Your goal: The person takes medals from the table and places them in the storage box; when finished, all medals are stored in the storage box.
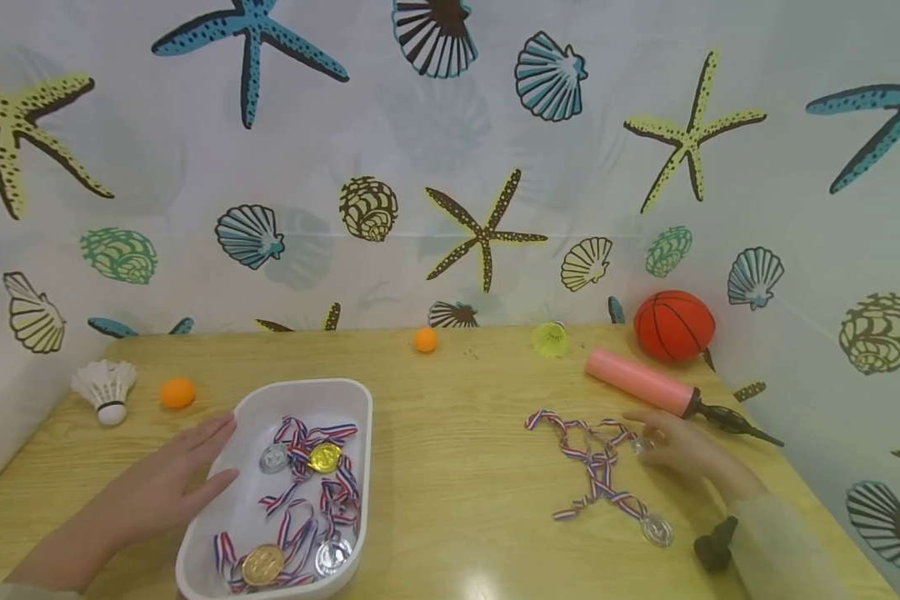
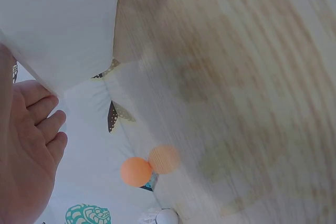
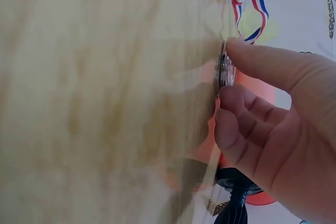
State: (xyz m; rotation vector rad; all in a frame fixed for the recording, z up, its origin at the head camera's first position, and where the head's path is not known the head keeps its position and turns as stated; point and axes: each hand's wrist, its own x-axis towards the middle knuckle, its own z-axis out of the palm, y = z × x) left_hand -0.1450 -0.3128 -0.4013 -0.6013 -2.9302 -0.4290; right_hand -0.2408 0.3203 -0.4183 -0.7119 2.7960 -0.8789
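White tray (image 1: 360, 417) sits closest, front-left on the wooden table (image 1: 457, 467), with a heap of ribboned medals (image 1: 307, 492) inside: gold and silver discs, ribbons tangled together. Left hand (image 1: 167, 482) lies flat against the tray's left wall, fingers straight and together, holding nothing.

Right hand (image 1: 678, 448) is at the right side of the table, thumb and forefinger pinching a silver medal (image 3: 226, 69) by its edge; the disc is tipped up off the wood in the right wrist view. Its striped ribbon (image 1: 592, 467) runs left across the table and crosses the ribbon of a second silver medal (image 1: 656, 529) lying flat near the front edge.

Risks as I judge them:
- ribbons look crossed, possibly knotted, hard to tell from here; lifting one could drag the second medal along
- an edge-on pinch on a thin disc is weak and could slip
- tray is only braced from one side, so a bump from the right could slide it

Pink pump (image 1: 645, 385) lies just behind the right hand, basketball (image 1: 673, 325) beyond it, small black object (image 1: 715, 546) by the sleeve. Yellow shuttlecock (image 1: 550, 339), white shuttlecock (image 1: 105, 387) and two orange balls (image 1: 177, 392) are well apart along the back and left, out of the way
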